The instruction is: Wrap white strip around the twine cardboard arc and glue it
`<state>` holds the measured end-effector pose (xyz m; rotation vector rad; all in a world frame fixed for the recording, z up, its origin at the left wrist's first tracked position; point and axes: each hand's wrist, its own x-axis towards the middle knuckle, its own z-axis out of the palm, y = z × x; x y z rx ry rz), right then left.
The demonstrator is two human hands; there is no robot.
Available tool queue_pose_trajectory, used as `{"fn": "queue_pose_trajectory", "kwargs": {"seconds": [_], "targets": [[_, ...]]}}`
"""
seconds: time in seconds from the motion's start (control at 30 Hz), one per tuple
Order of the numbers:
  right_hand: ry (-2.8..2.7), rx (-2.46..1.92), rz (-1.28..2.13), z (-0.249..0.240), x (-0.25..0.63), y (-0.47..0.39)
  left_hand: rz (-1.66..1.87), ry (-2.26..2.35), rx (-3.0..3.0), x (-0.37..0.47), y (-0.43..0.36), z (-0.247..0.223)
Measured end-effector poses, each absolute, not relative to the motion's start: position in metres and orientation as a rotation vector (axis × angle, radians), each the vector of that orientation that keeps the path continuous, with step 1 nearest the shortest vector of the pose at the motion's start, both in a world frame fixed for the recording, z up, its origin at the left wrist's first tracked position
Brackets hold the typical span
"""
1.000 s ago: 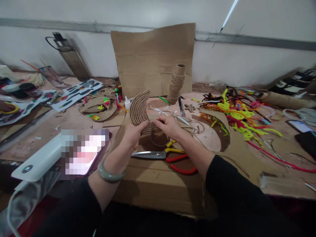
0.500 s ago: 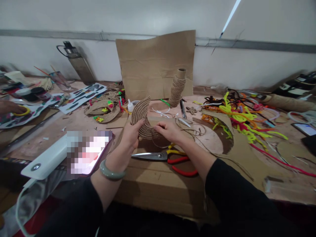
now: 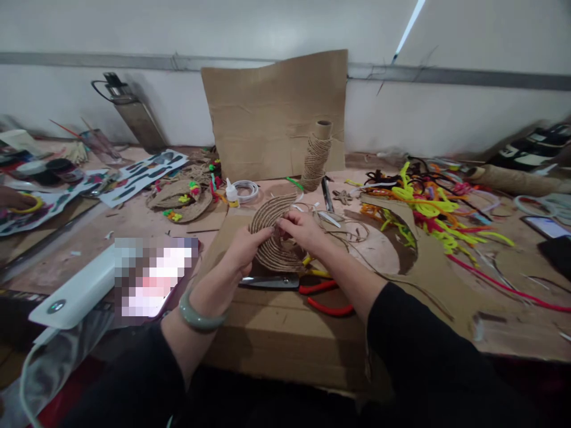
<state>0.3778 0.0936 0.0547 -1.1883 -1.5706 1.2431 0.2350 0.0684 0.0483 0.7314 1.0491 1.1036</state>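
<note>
A crescent-shaped piece covered in rows of jute twine (image 3: 273, 261) is held up over the cardboard in the middle. My left hand (image 3: 244, 249) is closed on its left side, thumb across the front. At its inner edge, my right hand (image 3: 301, 230) pinches with thumb and forefinger, seemingly on the twine end; the fingertips partly hide it. Loose twine (image 3: 363, 252) runs over the cardboard to the right. Just below the hands lie scissors (image 3: 328, 288) with red and yellow handles. Behind stands a cardboard tube wound with twine (image 3: 317, 157), and a small white glue bottle (image 3: 232, 193) is upright at left.
At left are a phone (image 3: 167, 279), a white device (image 3: 80, 285) with a cable and a tall bottle (image 3: 138, 119). Colourful pipe cleaners (image 3: 414, 202) heap at right. A cardboard sheet (image 3: 274, 119) leans on the wall. Another person's hand (image 3: 11, 199) is at far left.
The crescent piece has turned and tilted, showing more of its curve, and sits slightly further right. My right hand has shifted up along its inner edge. The view has moved slightly.
</note>
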Motion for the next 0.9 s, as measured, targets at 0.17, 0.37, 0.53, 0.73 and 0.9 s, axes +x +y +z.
{"fn": "queue_pose_trajectory", "kwargs": {"seconds": [0.17, 0.37, 0.53, 0.73, 0.9], "targets": [[-1.561, -1.193, 1.218, 0.054, 0.378, 0.094, 1.106, 1.016, 0.709, 0.236, 0.070, 0.046], [-1.527, -1.162, 1.143, 0.048, 0.380, 0.096, 1.090, 1.024, 0.749, 0.236, 0.069, 0.049], [-1.586, -1.138, 1.202, 0.045, 0.380, 0.095, 1.116, 1.024, 0.765, 0.234, 0.069, 0.051], [-1.644, -1.158, 1.178, 0.048, 0.382, 0.094, 1.084, 0.992, 0.748, 0.233, 0.070, 0.049], [-1.689, -1.128, 1.293, 0.048, 0.384, 0.094, 1.077, 1.005, 0.782, 0.226, 0.074, 0.046]]}}
